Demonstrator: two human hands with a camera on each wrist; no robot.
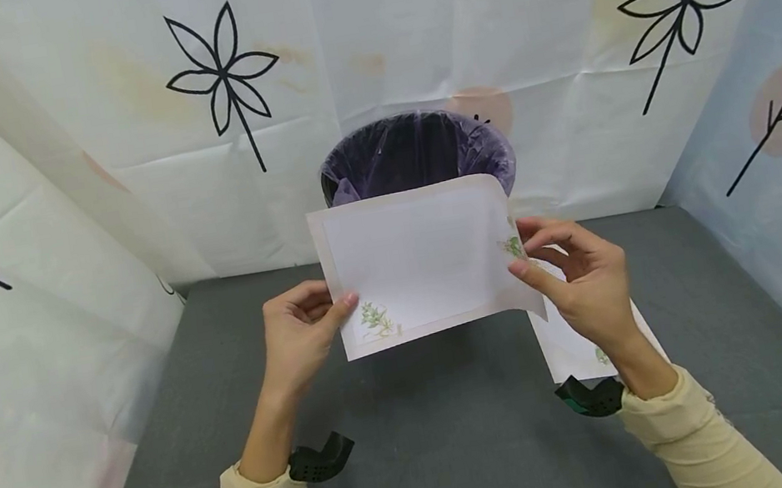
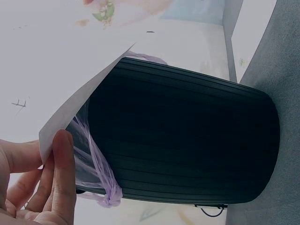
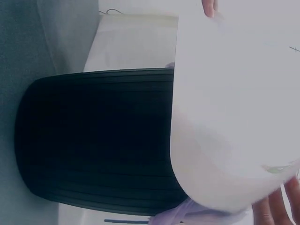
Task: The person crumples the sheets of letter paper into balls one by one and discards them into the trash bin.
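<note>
A sheet of white paper (image 1: 424, 260) with a pale border and small green plant prints is held up between both hands, in front of the trash can. My left hand (image 1: 301, 329) pinches its left edge, thumb on the near face; the left wrist view shows the fingers (image 2: 63, 159) at that edge. At the right edge, my right hand (image 1: 581, 274) grips the paper between thumb and fingers, and the lower right corner bends. The black trash can (image 2: 187, 136) stands upright behind the sheet, its rim lined with a purple plastic bag (image 1: 491, 149).
A second printed sheet (image 1: 581, 346) lies on the dark grey table (image 1: 438, 456), partly under my right hand and forearm. White fabric walls (image 1: 376, 44) with flower drawings enclose the back and sides. Black bands (image 1: 320, 457) sit at both wrists.
</note>
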